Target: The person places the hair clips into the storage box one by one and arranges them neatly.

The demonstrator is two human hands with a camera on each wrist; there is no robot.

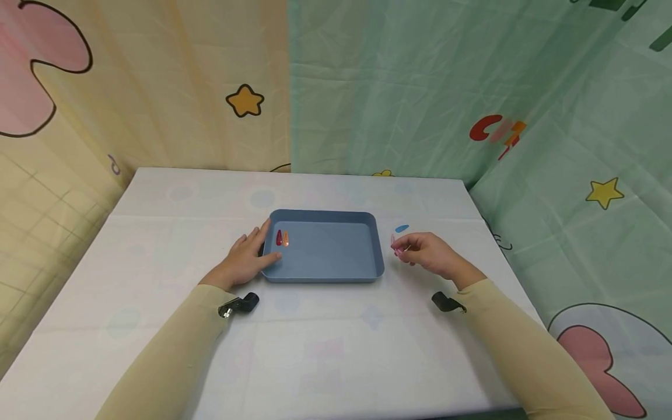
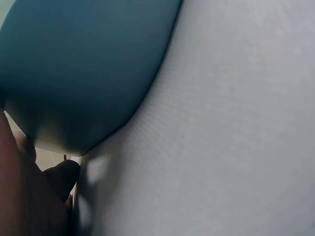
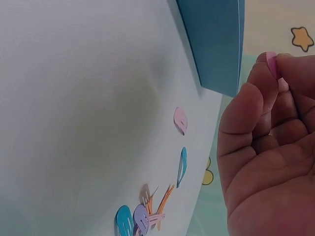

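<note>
My left hand (image 1: 244,259) lies against the left side of the blue tray (image 1: 325,279), fingers spread and thumb over its rim. The left wrist view shows part of this hand (image 2: 29,196) beside the tray wall (image 2: 93,64). Inside the tray, at the left, a red clip (image 1: 279,237) and an orange clip (image 1: 286,238) lie side by side. My right hand (image 1: 433,255) is just right of the tray; in the right wrist view this hand (image 3: 275,152) pinches a pink clip (image 3: 272,65) between thumb and fingertip.
On the table (image 3: 88,98), the right wrist view shows a pale pink clip (image 3: 180,119), a blue clip (image 3: 183,164) and a cluster with a teal clip (image 3: 124,219), a purple clip (image 3: 141,216) and orange clips (image 3: 166,200). Printed curtains (image 1: 367,87) hang behind the table.
</note>
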